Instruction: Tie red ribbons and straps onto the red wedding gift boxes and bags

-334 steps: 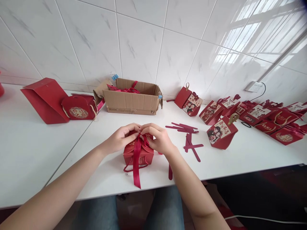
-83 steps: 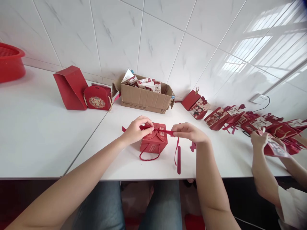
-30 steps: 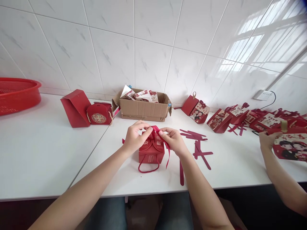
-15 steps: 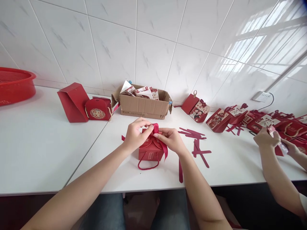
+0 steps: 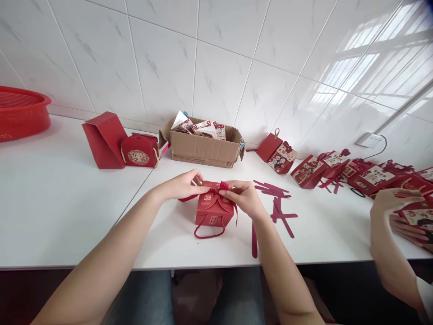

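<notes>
Facing a wall (image 5: 162,72) of white, grey-veined tiles and leaning over a white desk (image 5: 61,198). Working on a small red box (image 5: 214,214), upright near the front edge, between both hands. Pinching a loop of red ribbon (image 5: 223,186) above the lid between thumb and fingers of the right hand (image 5: 242,195). Touching the lid's far left side with the left hand (image 5: 185,185), stretching its thumb toward the knot; not being able to tell whether those fingers are gripping ribbon. Leaving a rope handle (image 5: 209,237) drooping in front. Having dark red strips (image 5: 279,210) lying crisscrossed just beyond the right hand, and a cardboard carton (image 5: 204,151) holding printed cards (image 5: 209,129) behind. Looking also toward a gold-emblem box (image 5: 140,151) beside a plain red box (image 5: 106,142), and a red basket (image 5: 25,115) farther left. Sharing the right end with another person's hands (image 5: 394,198), by printed boxes (image 5: 374,177).
</notes>
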`<state>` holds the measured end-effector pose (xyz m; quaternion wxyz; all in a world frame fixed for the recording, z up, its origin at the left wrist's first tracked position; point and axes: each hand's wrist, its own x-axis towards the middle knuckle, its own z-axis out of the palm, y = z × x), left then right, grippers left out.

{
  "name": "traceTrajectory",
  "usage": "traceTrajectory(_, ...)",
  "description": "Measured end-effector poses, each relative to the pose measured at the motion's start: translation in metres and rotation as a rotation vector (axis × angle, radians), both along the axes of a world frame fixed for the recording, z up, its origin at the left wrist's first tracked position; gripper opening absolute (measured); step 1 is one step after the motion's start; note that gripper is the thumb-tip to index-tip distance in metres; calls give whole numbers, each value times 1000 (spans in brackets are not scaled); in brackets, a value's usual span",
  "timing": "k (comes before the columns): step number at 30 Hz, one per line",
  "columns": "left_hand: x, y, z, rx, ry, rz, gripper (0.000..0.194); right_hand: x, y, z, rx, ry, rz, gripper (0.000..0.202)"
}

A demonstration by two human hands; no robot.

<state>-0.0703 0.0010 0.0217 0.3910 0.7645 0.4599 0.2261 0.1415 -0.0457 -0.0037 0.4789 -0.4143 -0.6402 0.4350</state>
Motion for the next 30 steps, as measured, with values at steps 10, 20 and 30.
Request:
traceTrajectory(10, 6, -2, 11, 15, 160, 11, 39, 3, -7, 4, -119, 71, 49, 22)
traceTrajectory(20, 22, -22, 51, 213, 223, -228, 26, -1, -6, 3, -180, 82, -184, 23)
traceTrajectory(30, 92, 15, 67, 288, 291, -49, 17, -2, -11, 3, -83, -47, -113, 16)
